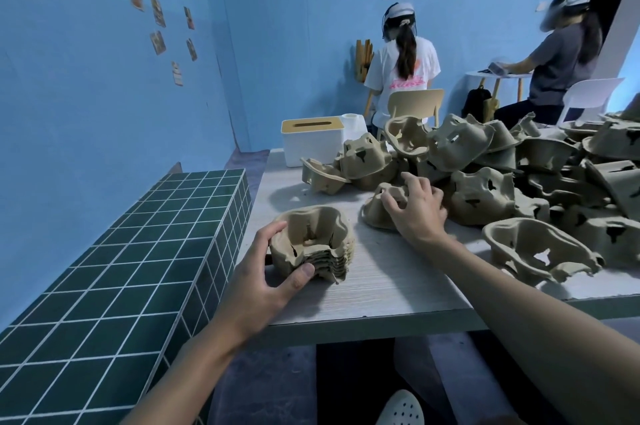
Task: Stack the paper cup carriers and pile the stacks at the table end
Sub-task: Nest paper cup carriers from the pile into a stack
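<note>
My left hand (258, 272) gripped the stack of nested carriers (311, 241), thumb pressed on its near wall and fingers (273, 229) curled round the far-left side, while the stack stood upright on the counter (381, 289). My right hand (417, 213) was across from it, fingers bent down over one loose carrier (375, 211) that lay upside down, apparently pinching its upper ridge. Just beyond and to the right of those fingers sprawled the heap of unsorted carriers (485, 161). Well past the heap stood a white tissue box (311, 144). I judged this moulded pulp to be very light, fairly stiff yet easy to crush, with a rough surface that would not slip. The ragged edges suggested it could tear if pulled by a thin flap. So I reckoned the sound hold was on the thick outer rim or a cup wall, squeezed gently. For the stack, I would clasp it low on two opposite walls so that the nested layers stayed seated together, since something so light could tip or splay.
</note>
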{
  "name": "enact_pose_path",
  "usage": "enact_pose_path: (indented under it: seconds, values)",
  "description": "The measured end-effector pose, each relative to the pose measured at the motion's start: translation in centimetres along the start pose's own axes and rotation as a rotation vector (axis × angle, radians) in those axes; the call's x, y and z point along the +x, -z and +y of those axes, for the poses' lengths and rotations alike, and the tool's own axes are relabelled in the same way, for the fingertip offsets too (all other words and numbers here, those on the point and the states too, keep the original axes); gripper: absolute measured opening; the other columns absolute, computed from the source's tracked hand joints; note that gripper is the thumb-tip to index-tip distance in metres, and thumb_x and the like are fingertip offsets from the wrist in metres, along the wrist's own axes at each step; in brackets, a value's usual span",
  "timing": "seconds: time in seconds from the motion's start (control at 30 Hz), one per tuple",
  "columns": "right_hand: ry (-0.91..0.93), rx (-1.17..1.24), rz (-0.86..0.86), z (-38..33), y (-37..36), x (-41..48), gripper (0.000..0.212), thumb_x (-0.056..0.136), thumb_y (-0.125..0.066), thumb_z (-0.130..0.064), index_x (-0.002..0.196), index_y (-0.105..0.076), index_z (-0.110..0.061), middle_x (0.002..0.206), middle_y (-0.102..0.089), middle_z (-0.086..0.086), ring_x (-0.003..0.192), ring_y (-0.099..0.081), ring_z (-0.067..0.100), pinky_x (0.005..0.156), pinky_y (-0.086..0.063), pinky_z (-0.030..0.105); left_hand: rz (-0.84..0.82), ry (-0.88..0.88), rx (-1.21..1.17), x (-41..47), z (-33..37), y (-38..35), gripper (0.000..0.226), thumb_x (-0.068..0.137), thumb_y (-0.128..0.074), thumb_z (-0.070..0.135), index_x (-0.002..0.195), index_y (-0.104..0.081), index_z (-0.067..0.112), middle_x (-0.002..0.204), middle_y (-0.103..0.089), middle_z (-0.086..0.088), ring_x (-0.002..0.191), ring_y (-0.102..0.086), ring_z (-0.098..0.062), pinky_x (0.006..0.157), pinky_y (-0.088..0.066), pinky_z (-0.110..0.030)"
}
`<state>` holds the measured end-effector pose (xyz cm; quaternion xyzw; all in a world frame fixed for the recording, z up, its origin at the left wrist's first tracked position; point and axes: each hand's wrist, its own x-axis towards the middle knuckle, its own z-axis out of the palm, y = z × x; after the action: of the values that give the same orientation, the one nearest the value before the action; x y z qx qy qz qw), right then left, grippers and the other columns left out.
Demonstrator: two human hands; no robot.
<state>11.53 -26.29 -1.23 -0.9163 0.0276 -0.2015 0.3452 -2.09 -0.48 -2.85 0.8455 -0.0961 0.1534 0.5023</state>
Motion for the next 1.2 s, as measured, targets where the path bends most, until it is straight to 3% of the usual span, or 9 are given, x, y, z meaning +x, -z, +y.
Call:
enact_pose_path:
  seconds: [0.13,0.23,0.4,0.57,0.7,0.83,0.93,1.03,1.2]
  values:
    - [-0.005,0.012,-0.05,0.1,0.3,0.0,0.067,0.09,-0.059,-0.051,0.144,-0.04,-0.016,0.14,-0.033,0.008,0.132,-0.025,0.029,0.109,-0.029,0.048,0.002,-0.01,0.013,-0.1,0.3,0.0,0.074,0.062,-0.063,0.073,0.129,-0.039,0.056,0.114,-0.047,0.054,0.105,-0.05,0.024,0.085,-0.039,-0.005]
    - [-0.011,-0.005,-0.082,0.3,0.6,-0.2,0.06,0.088,-0.06,-0.053,0.134,-0.053,-0.014,0.132,-0.033,0.01,0.128,-0.027,0.028,0.11,-0.029,0.043,0.011,-0.011,0.019,-0.1,0.4,0.0,0.072,0.061,-0.063,0.074,0.128,-0.039,0.058,0.112,-0.047,0.054,0.104,-0.05,0.025,0.084,-0.04,-0.005]
    - [-0.035,0.064,-0.136,0.4,1.2,-0.6,0.065,0.087,-0.064,-0.053,0.131,-0.053,-0.006,0.135,-0.031,0.015,0.13,-0.026,0.03,0.113,-0.026,0.036,0.013,-0.01,0.019,-0.2,0.5,-0.1,0.072,0.061,-0.063,0.074,0.128,-0.039,0.058,0.113,-0.049,0.052,0.104,-0.051,0.023,0.082,-0.041,-0.006]
    - [0.037,0.183,-0.173,-0.1,1.6,-1.8,0.053,0.081,-0.071,-0.051,0.122,-0.051,-0.024,0.133,-0.034,0.009,0.128,-0.029,0.027,0.109,-0.033,0.047,0.019,-0.021,0.022,-0.2,0.5,-0.1,0.07,0.064,-0.063,0.072,0.128,-0.041,0.055,0.113,-0.05,0.051,0.106,-0.055,0.017,0.083,-0.041,-0.004]
    - [0.209,0.301,-0.207,-1.0,2.3,-3.0,0.042,0.075,-0.081,-0.038,0.105,-0.052,-0.039,0.141,-0.029,0.01,0.131,-0.033,0.03,0.108,-0.037,0.045,0.017,-0.019,0.022,-0.1,0.3,-0.1,0.07,0.064,-0.063,0.072,0.128,-0.04,0.056,0.113,-0.048,0.053,0.105,-0.054,0.019,0.082,-0.042,-0.005]
    - [0.271,0.356,-0.161,-1.6,3.0,-3.9,0.036,0.077,-0.079,-0.02,0.099,-0.053,-0.031,0.13,-0.044,0.009,0.114,-0.047,0.019,0.086,-0.043,0.016,0.011,-0.022,0.005,-0.2,0.6,-0.1,0.071,0.064,-0.063,0.071,0.128,-0.039,0.055,0.111,-0.047,0.055,0.104,-0.052,0.022,0.08,-0.041,0.001]
    - [0.212,0.534,-0.187,-1.8,3.6,-4.7,0.055,0.078,-0.078,-0.024,0.117,-0.041,-0.037,0.118,-0.054,0.008,0.102,-0.059,0.02,0.086,-0.055,0.034,0.009,-0.023,0.008,-0.2,0.6,-0.1,0.071,0.064,-0.063,0.07,0.13,-0.04,0.051,0.111,-0.049,0.054,0.104,-0.052,0.022,0.08,-0.04,0.003]
    - [0.151,0.551,-0.191,-2.2,4.3,-5.2,0.056,0.088,-0.071,-0.027,0.134,-0.039,-0.024,0.113,-0.055,0.0,0.103,-0.056,0.011,0.088,-0.048,0.02,0.007,-0.019,0.0,-0.2,0.5,-0.1,0.073,0.064,-0.064,0.069,0.131,-0.041,0.051,0.113,-0.055,0.042,0.103,-0.053,0.022,0.079,-0.04,0.002]
    - [0.117,0.512,-0.208,-2.6,5.4,-5.2,0.018,0.091,-0.067,-0.019,0.102,-0.064,-0.006,0.073,-0.064,0.002,0.062,-0.057,0.01,0.055,-0.047,0.022,0.004,-0.014,0.0,-0.2,0.4,-0.1,0.074,0.064,-0.064,0.07,0.131,-0.041,0.05,0.116,-0.053,0.04,0.103,-0.053,0.021,0.08,-0.04,0.001]
